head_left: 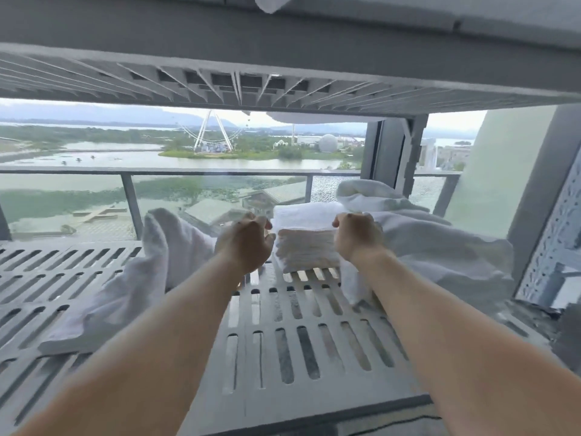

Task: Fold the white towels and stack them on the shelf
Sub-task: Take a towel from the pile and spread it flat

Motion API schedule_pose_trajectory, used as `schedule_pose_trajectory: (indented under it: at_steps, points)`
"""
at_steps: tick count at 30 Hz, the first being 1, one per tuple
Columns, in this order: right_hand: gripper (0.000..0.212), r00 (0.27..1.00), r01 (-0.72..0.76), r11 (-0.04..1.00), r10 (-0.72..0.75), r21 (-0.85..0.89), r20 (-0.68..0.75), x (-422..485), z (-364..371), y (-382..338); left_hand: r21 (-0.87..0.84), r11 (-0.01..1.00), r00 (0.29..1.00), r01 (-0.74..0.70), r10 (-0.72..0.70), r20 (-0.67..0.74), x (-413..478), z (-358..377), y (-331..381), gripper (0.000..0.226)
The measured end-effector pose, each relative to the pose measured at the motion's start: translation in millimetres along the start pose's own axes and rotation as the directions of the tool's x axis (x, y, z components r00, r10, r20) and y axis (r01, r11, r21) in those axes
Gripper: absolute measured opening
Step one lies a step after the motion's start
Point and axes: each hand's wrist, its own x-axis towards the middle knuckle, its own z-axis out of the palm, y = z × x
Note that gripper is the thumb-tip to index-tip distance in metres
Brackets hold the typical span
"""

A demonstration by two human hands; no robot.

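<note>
A stack of folded white towels (307, 250) sits on the slotted grey shelf (298, 344), toward its back. My left hand (247, 243) is at the stack's left edge, fingers curled in against it. On the right side, my right hand (356, 236) has its thumb and fingers curled onto the top folded towel. An unfolded white towel (151, 272) lies draped on the shelf to the left. Another crumpled white towel (427, 240) is heaped to the right, behind my right wrist.
The ribbed underside of the upper shelf (283, 86) hangs low over my hands, and a corner of white cloth (272, 3) droops from above it. A grey perforated upright (547, 234) bounds the right side. Behind the shelf is a glass balcony railing (157, 173).
</note>
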Motion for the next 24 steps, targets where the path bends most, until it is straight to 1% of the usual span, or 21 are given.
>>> schedule_pose_trajectory:
  at_steps: [2,4,7,10,13,14,17,19,22,24]
  points:
    - [0.036,1.000,-0.001,0.997,0.000,-0.071,-0.007,9.5,-6.2,27.6,-0.034,0.999,0.999,-0.031,0.032,0.030,10.3,22.3,38.8,0.035]
    - [0.038,1.000,-0.010,0.996,0.007,-0.084,-0.027,21.2,-12.6,51.4,-0.060,0.996,0.997,-0.063,0.066,0.037,22.2,42.2,74.4,0.037]
    - [0.039,0.999,-0.021,0.999,0.019,-0.032,-0.049,41.5,-23.0,85.2,-0.088,0.993,0.997,-0.077,0.079,0.022,38.4,63.7,116.9,0.043]
    - [0.035,0.997,-0.058,0.998,0.059,0.028,-0.045,61.7,-27.8,115.2,-0.090,0.993,0.997,-0.074,0.076,0.023,51.3,77.4,144.2,0.051]
    - [0.030,0.994,-0.105,0.992,0.107,0.072,-0.021,82.8,-24.9,136.2,-0.115,0.989,0.996,-0.089,0.092,0.021,63.8,82.8,159.5,0.057]
    - [0.030,0.994,-0.111,0.991,0.112,0.080,-0.012,89.9,-22.9,141.3,-0.146,0.983,0.993,-0.110,0.114,0.021,68.1,83.1,162.9,0.059]
    - [0.036,0.990,-0.138,0.984,0.134,0.116,0.036,109.6,-17.2,149.9,-0.244,0.952,0.979,-0.184,0.200,0.043,79.4,82.4,169.8,0.064]
    - [0.036,0.987,-0.152,0.981,0.144,0.124,0.070,119.7,-13.1,151.1,-0.246,0.944,0.967,-0.219,0.243,0.071,85.9,83.8,172.1,0.066]
    - [0.040,0.985,-0.155,0.983,0.145,0.101,0.097,129.7,-8.4,147.0,-0.225,0.933,0.949,-0.281,0.305,0.079,93.3,87.3,173.4,0.060]
    - [0.048,0.978,-0.153,0.985,0.139,0.083,0.157,133.5,-5.5,141.1,-0.236,0.921,0.940,-0.312,0.334,0.062,96.6,88.1,173.7,0.051]
